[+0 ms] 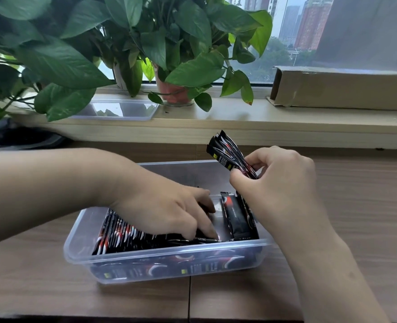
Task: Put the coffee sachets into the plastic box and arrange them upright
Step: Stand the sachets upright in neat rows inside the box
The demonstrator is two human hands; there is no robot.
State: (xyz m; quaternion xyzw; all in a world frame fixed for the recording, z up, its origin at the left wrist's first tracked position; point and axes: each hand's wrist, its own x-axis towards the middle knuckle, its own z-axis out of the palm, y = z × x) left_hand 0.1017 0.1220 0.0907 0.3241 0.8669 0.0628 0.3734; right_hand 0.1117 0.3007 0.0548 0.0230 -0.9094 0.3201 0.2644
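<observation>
A clear plastic box sits on the wooden table in front of me. A row of black and red coffee sachets stands on edge inside it, filling the left and middle. My left hand reaches into the box and presses its fingers against the right end of that row. My right hand grips a small bundle of sachets above the box's right end, their tops fanned out up and to the left. One sachet leans against the right wall below that hand.
A second clear container lies on the window sill behind, under leafy potted plants. A long cardboard box lies on the sill at the right. A dark object sits at the far left.
</observation>
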